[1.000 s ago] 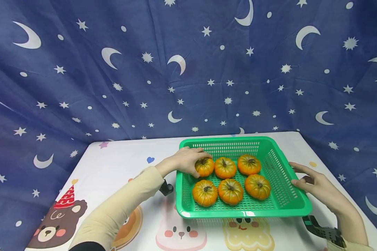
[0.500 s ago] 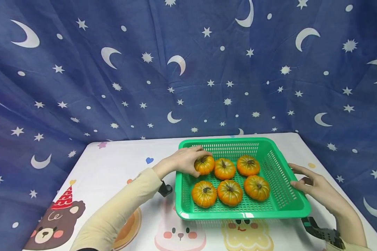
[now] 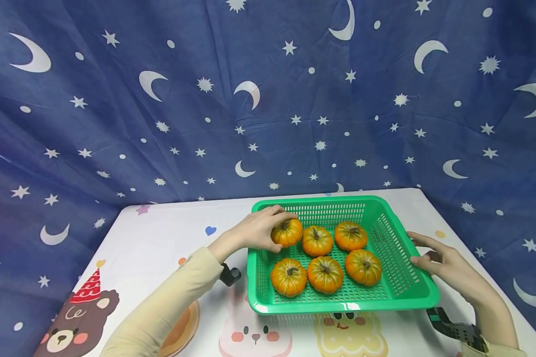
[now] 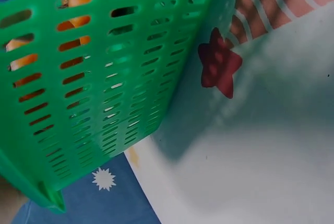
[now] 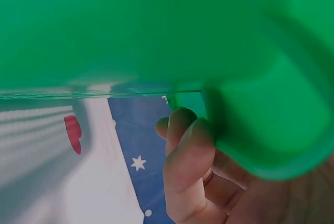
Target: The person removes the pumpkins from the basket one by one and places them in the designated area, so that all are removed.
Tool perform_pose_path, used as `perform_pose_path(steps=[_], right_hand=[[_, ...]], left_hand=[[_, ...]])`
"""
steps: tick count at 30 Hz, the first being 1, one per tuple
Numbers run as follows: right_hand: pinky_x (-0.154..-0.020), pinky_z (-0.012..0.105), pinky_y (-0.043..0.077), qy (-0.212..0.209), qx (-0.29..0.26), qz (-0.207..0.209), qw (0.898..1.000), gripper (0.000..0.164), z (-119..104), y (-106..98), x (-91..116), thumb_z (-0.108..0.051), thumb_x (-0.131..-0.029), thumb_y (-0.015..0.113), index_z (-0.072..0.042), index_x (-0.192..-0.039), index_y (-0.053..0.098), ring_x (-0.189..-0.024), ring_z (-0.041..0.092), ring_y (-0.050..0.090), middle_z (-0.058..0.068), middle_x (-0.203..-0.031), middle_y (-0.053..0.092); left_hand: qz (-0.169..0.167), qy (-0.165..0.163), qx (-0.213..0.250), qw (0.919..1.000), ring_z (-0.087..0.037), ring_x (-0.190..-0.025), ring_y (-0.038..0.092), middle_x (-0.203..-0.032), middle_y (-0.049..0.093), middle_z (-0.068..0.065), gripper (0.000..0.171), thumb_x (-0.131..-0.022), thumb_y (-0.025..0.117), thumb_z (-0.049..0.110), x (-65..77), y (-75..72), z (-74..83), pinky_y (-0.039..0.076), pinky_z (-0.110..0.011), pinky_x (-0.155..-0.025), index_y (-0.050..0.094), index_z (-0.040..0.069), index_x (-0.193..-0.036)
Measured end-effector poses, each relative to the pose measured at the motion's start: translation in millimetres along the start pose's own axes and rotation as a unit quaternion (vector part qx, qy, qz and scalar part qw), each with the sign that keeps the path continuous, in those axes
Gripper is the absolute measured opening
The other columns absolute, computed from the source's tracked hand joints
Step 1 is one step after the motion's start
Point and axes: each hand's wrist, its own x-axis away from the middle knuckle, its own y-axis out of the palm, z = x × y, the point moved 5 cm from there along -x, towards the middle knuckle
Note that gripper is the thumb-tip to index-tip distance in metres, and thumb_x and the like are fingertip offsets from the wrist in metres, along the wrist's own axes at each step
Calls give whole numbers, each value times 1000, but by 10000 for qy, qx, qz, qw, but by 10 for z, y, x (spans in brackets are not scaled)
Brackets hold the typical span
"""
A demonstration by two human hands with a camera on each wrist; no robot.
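Observation:
A green plastic basket [image 3: 330,308] with slotted walls sits on the right half of the table in the head view. Several small orange pumpkins lie in it, in a back and a front row. My left hand [image 3: 261,229] reaches over the basket's left rim and grips the back-left pumpkin [image 3: 288,233], thumb in front and fingers behind. In the right wrist view, the curled fingers of my right hand [image 5: 195,174] hold the basket's rim from beneath; the head view has that hand at the right side. The left wrist view shows the slotted wall, with only a sliver of hand.
A white tablecloth [image 3: 169,238] with cartoon prints covers the table, stretching left of the basket. Behind it hangs a blue curtain [image 3: 183,129] with moons and stars. A dark wrist-camera mount [image 3: 230,274] sits under my left wrist, close to the basket's left wall.
The back-left pumpkin has risen slightly in my left hand, and its gap to the front-left pumpkin is wider. My right hand stays at the basket rim. The head view has shifted a little.

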Motion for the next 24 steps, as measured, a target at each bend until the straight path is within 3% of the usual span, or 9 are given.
perform_pose_path(steps=[8,15,24], right_hand=[[-65,25,52,-123,-10,-3,9999,62,5,11,-2,-23,-96,58,-2,-148,32,-78,7,62,-30,-112,44],[-65,25,51,-144,-15,-1,9999,62,13,15,-5,-22,-96,58,-2,-148,33,-77,8,62,-32,-111,44],[-66,24,51,-97,16,-54,9999,62,12,14,-7,-23,-96,57,-3,-149,31,-79,7,62,-33,-113,42]], left_hand=[[374,-156,-34,9992,-17,-114,51,-134,49,0,79,-70,75,35,98,-84,9,49,-38,-85,43,34,-143],[752,-87,42,9971,-18,-111,50,-132,49,-2,79,-70,74,35,205,-159,70,49,-37,-83,44,30,-143],[1322,-329,137,9906,-16,-110,49,-129,47,2,81,-68,74,35,332,-229,24,49,-33,-75,43,33,-142]])
